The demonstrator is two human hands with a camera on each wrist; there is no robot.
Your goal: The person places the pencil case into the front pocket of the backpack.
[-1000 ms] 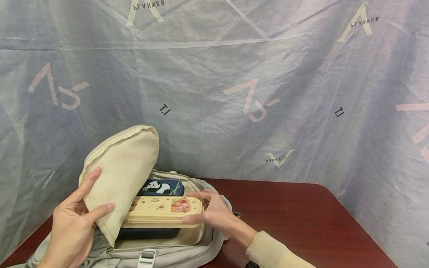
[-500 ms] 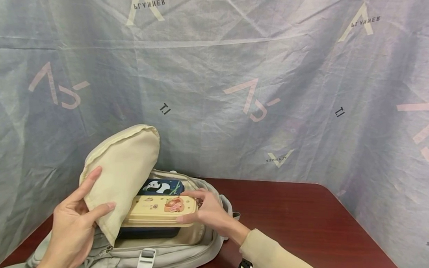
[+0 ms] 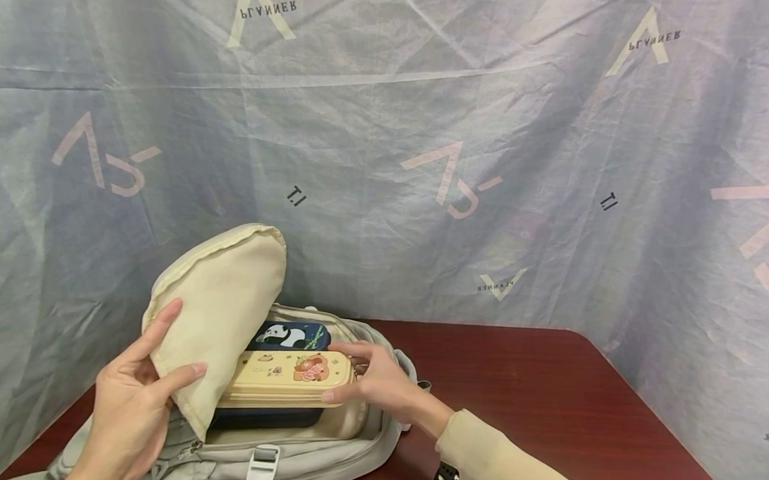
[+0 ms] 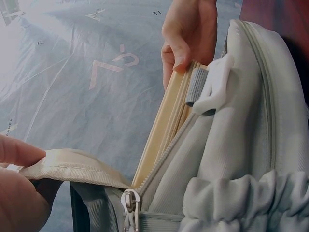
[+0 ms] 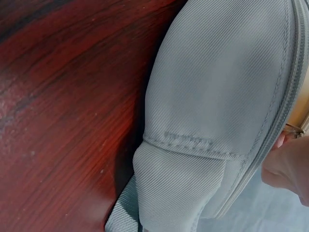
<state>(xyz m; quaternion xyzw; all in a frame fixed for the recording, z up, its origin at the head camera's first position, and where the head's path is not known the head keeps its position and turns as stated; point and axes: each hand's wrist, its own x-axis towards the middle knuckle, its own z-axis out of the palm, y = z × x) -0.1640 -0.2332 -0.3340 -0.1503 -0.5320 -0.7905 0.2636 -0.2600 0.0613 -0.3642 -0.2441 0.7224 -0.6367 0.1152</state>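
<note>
A grey backpack (image 3: pixel 345 456) lies on the table with its zipped front unfastened. My left hand (image 3: pixel 131 393) pinches the cream-lined flap (image 3: pixel 223 298) between thumb and fingers and holds it raised. In the left wrist view the flap's stitched edge (image 4: pixel 72 164) runs from those fingers to a zipper pull (image 4: pixel 130 200). My right hand (image 3: pixel 379 381) grips the right end of a yellow pencil case (image 3: pixel 284 372) with cartoon prints, thumb on its front side. The case's left end is hidden behind the flap. Behind and beneath it shows a dark blue case with a panda (image 3: pixel 292 333).
The dark red table (image 3: pixel 513 386) stretches to the right of the backpack. Grey printed cloth (image 3: pixel 374 162) hangs behind and at both sides. A white buckle (image 3: pixel 264 467) sits on the backpack's near side, and a strap (image 5: pixel 123 210) lies at its edge.
My right hand and the yellow pencil case have shifted a little to the left, further behind the flap. The left hand and flap stay nearly still.
</note>
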